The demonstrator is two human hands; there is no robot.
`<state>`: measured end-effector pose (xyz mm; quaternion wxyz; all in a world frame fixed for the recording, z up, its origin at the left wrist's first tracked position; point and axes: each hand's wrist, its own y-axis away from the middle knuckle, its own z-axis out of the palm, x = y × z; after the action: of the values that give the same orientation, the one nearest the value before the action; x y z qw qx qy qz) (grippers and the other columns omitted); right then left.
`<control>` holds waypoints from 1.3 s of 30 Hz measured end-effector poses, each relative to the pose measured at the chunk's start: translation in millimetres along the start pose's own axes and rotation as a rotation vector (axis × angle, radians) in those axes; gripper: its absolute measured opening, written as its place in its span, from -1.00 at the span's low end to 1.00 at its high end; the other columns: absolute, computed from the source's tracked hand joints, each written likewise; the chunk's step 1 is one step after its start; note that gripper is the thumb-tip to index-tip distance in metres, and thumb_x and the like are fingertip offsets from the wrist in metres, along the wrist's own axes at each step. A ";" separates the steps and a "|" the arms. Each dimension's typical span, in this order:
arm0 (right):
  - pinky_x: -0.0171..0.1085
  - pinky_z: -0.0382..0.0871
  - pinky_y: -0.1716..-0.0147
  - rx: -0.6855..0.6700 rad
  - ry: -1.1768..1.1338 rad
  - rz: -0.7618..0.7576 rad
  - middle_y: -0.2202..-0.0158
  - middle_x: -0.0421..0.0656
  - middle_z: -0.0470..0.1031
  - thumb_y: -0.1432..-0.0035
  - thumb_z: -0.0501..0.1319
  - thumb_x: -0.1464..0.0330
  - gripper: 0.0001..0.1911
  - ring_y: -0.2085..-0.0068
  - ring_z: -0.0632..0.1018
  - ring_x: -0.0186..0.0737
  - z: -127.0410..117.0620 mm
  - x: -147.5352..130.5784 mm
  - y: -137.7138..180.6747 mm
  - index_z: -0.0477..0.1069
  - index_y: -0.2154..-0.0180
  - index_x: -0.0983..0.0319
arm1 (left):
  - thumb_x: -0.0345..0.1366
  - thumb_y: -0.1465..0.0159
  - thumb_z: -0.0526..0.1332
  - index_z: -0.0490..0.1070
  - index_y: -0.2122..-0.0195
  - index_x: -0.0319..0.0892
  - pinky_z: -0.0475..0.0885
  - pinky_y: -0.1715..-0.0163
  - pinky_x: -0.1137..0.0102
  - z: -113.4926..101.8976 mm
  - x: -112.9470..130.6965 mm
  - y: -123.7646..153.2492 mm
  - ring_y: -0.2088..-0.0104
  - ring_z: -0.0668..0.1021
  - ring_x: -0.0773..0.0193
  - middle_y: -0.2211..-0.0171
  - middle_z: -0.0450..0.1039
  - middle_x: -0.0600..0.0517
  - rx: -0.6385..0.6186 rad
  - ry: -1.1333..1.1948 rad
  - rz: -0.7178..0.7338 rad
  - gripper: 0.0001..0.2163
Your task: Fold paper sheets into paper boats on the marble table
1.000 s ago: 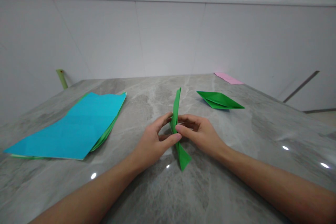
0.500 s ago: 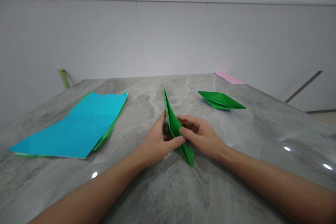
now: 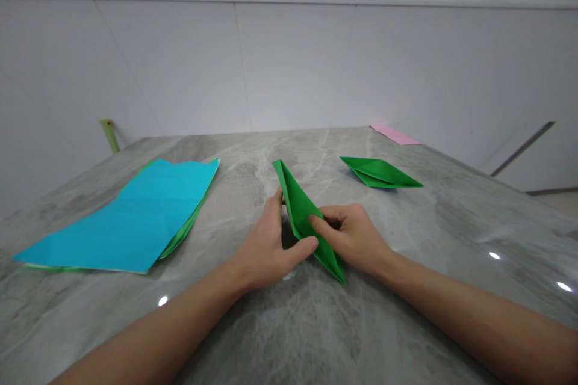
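Green folded paper (image 3: 298, 210), tapered, right hand (image 3: 354, 237) pinching, veined tabletop (image 3: 244, 177)

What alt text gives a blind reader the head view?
A left hand and a right hand hold a folded green paper at a grey marbled tabletop. Another green folded piece lies beyond, to the right; a blue sheet lies at left, a pink sheet near the far right corner.

Paper stack (image 3: 130, 222) sits frame left on the table (image 3: 253, 337), folded paper (image 3: 301, 210) pretty much centre between left hand (image 3: 271, 246) and right hand (image 3: 350, 234), second one (image 3: 382, 173) right and farther back, paper slip (image 3: 395, 135) behind that, wall (image 3: 289, 66) up top.
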<state>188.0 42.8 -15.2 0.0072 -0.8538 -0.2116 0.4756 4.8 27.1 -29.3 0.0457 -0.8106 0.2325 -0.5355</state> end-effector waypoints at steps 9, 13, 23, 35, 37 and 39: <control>-0.37 0.09 0.64 0.096 -0.268 0.118 0.66 -0.27 0.25 -0.11 0.19 0.14 -0.62 0.60 0.25 -0.39 -3.3 3.6 -2.6 0.32 0.61 0.24 | -0.03 -0.03 0.45 -0.16 -0.38 -0.08 0.14 -0.24 -0.09 -6.5 -4.6 -0.8 -0.29 0.17 -0.18 -0.27 0.07 -0.23 -0.034 -0.195 0.140 0.01; -0.35 0.26 0.62 0.061 -0.623 0.298 0.63 -0.24 0.44 0.09 0.37 0.13 -0.69 0.62 0.40 -0.35 -2.2 11.9 -7.6 0.46 0.52 0.25 | -0.16 -0.21 0.35 -0.16 -0.40 -0.04 0.26 -0.19 0.00 -11.0 -12.5 -5.2 -0.23 0.30 -0.07 -0.22 0.18 -0.18 0.054 -0.285 0.171 -0.15; -0.25 0.49 0.46 0.034 -0.692 0.336 0.44 -0.16 0.64 0.20 0.41 0.41 -0.83 0.50 0.58 -0.20 0.7 15.7 -8.9 0.60 0.42 0.25 | -0.23 -0.12 0.44 0.05 -0.35 -0.03 0.31 -0.19 0.06 -16.0 -9.3 -5.3 -0.22 0.35 -0.01 -0.20 0.28 -0.14 -0.099 -0.314 0.301 -0.18; -0.29 0.43 0.50 0.023 -0.684 0.347 0.49 -0.17 0.60 0.17 0.41 0.31 -0.83 0.52 0.52 -0.26 -1.1 14.8 -8.1 0.55 0.48 0.26 | -0.31 -0.22 0.35 0.24 -0.27 -0.10 0.39 -0.16 0.10 -18.6 -21.6 -5.8 -0.16 0.46 0.02 -0.19 0.38 -0.17 -0.050 -0.335 0.456 -0.41; -0.29 0.40 0.51 0.030 -0.641 0.333 0.51 -0.17 0.58 0.18 0.40 0.31 -0.85 0.52 0.50 -0.26 -1.6 14.8 -8.0 0.53 0.52 0.26 | -0.31 -0.23 0.34 0.24 -0.27 -0.07 0.40 -0.15 0.10 -18.4 -20.2 -5.6 -0.15 0.47 0.04 -0.18 0.39 -0.14 -0.052 -0.336 0.446 -0.42; -0.28 0.40 0.50 0.036 -0.591 0.314 0.52 -0.17 0.58 0.17 0.38 0.33 -0.87 0.51 0.50 -0.24 -2.1 14.9 -7.8 0.52 0.55 0.26 | -0.29 -0.25 0.33 0.24 -0.27 -0.07 0.41 -0.15 0.11 -18.2 -19.0 -5.2 -0.14 0.48 0.05 -0.16 0.41 -0.13 -0.051 -0.348 0.443 -0.44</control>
<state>193.8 55.8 -24.5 -0.1129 -0.7008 -0.0619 0.7017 -15.7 43.0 -35.9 0.1805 -0.8206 0.4059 -0.3594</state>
